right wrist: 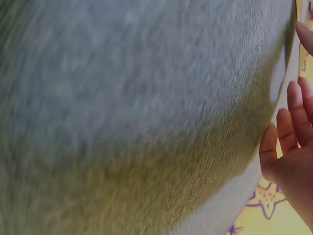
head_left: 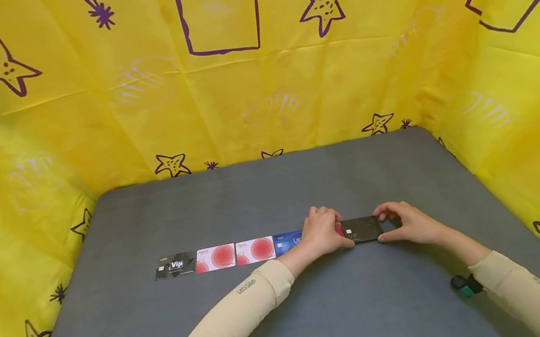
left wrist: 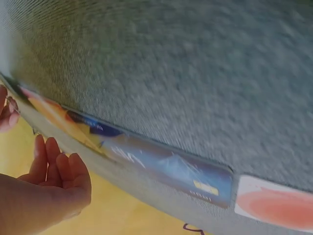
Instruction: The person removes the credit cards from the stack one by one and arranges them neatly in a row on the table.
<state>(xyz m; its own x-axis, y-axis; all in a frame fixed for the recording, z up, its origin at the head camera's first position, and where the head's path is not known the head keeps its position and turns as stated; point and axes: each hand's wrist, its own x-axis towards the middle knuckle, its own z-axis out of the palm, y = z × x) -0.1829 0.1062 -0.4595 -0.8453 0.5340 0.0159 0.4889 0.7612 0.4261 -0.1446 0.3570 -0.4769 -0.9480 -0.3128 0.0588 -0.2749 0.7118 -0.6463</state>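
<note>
A black VIP card [head_left: 362,229] lies at the right end of a row of cards, between both hands. My left hand [head_left: 322,233] pinches its left end, index finger at the upper corner and thumb at the lower. On the right end my right hand [head_left: 410,223] grips it the same way. Under the left hand, a mostly hidden card shows a red strip [head_left: 338,229]. Left of that hand lies a blue VIP card [head_left: 287,242], seen closer in the left wrist view. The right wrist view shows the right fingers [right wrist: 288,129] but little of the card.
Further left, the row holds two white cards with red circles [head_left: 255,250] [head_left: 215,258] and a black-and-grey Vip card [head_left: 175,265]. Grey cloth covers the table [head_left: 275,197]. Yellow patterned curtains [head_left: 235,96] enclose its back and sides. A dark strap [head_left: 465,286] shows by the right sleeve.
</note>
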